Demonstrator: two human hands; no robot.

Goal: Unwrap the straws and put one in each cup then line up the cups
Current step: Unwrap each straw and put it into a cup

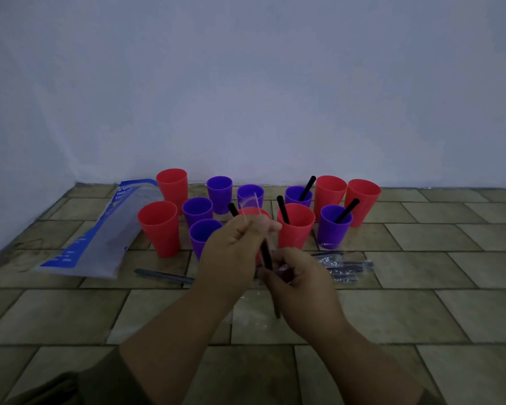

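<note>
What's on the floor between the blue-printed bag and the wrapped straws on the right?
One wrapped straw lies right of the bag; both hands hide the rest in the head view.

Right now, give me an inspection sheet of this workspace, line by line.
Surface: tiled floor, dimly lit.
Job's things: red and purple cups clustered, not lined up; straws stand in purple cup, red cup and purple cup; wrapped straws lie at right.
Clutter: plastic bag at left; clear wrapper on floor.
Grippers: left hand pulls wrapper film; right hand grips black straw.
Cables: nothing seen.
Surroundings: plain wall behind.
</note>
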